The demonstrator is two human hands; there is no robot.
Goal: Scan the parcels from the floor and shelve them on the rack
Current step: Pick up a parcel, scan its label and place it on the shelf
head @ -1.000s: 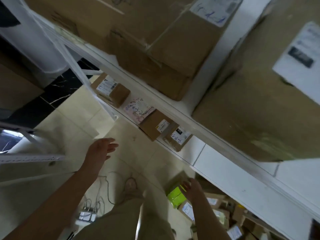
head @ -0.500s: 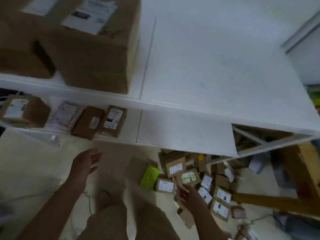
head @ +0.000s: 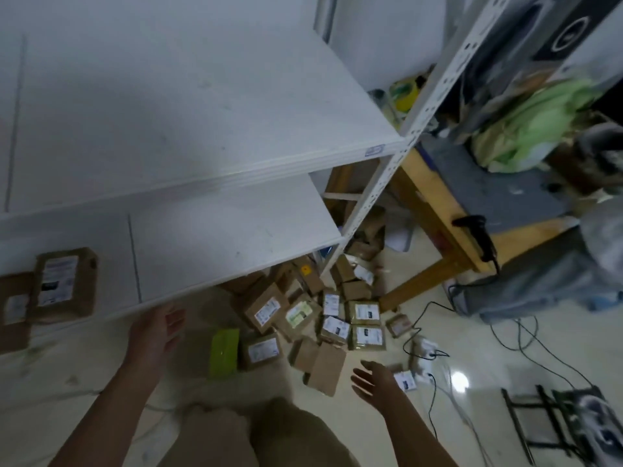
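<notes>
The right hand [head: 374, 382] hangs low over the floor [head: 488, 358], fingers spread, holding nothing. A plain brown box [head: 323, 365] lies just to its left, with its long axis running away from the person, and a small labelled parcel [head: 404, 380] sits just to its right. The left hand [head: 158, 332], loose and empty too, is by the front edge of the lower shelf [head: 219, 237], with a green box [head: 224, 352] nearest it. The pile [head: 313, 311] spreads beyond, under the rack's corner. The right hand looks better placed for the pick. The scanner [head: 480, 237] lies farther right on the tabletop [head: 435, 203].
</notes>
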